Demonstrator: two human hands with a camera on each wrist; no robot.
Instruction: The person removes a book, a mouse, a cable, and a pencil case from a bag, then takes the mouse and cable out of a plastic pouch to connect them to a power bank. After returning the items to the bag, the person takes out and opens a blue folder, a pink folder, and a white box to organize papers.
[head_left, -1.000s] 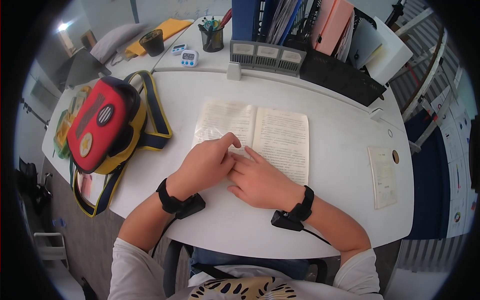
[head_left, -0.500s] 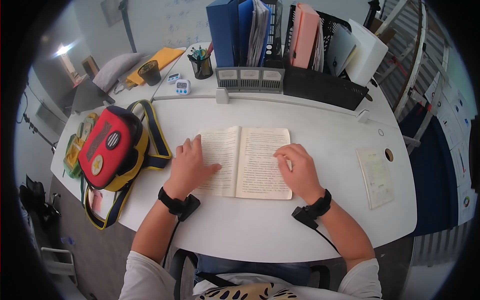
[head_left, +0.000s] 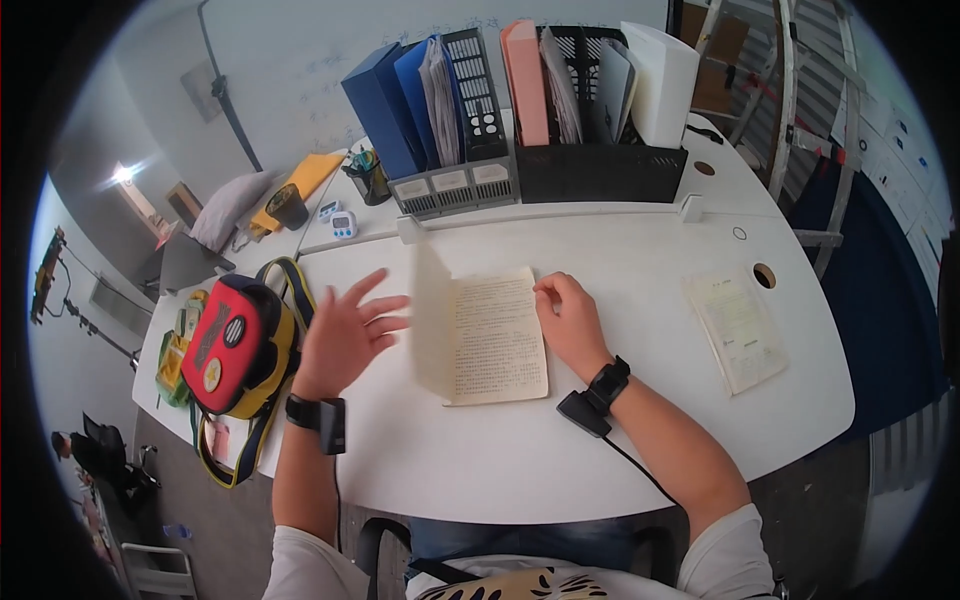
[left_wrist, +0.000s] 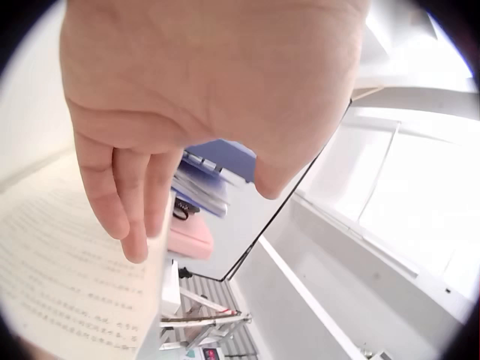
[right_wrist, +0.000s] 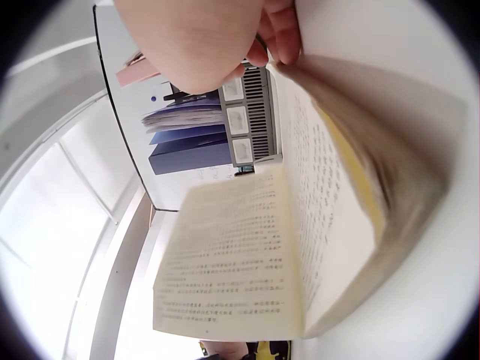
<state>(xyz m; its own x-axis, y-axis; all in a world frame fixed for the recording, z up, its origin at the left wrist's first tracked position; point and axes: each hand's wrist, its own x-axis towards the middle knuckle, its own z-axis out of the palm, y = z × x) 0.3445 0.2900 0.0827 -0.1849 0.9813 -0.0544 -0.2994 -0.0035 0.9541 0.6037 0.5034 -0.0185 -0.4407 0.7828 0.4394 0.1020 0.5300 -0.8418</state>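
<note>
An open book (head_left: 500, 340) lies on the table, its left side (head_left: 432, 330) raised nearly upright and blurred. In the right wrist view the raised printed leaf (right_wrist: 225, 262) stands up from the spine. My left hand (head_left: 350, 335) is just left of that raised side, palm turned toward it, fingers spread and holding nothing. The left wrist view has the fingers (left_wrist: 127, 195) close beside the printed page (left_wrist: 67, 262). At the book's upper right edge, my right hand (head_left: 575, 325) has its fingers curled, pinching the edge between thumb and fingers.
A red, yellow and navy bag (head_left: 240, 345) sits at the left. Behind stand file holders (head_left: 600, 170) with folders, a pen cup (head_left: 367, 182) and a small timer (head_left: 343, 224). A thin pale booklet (head_left: 735, 330) lies on the right of the table (head_left: 620, 450).
The hands were together over the flat open book, then parted to either side. Now the book's left side has risen, and my left hand has moved left and turned its palm inward.
</note>
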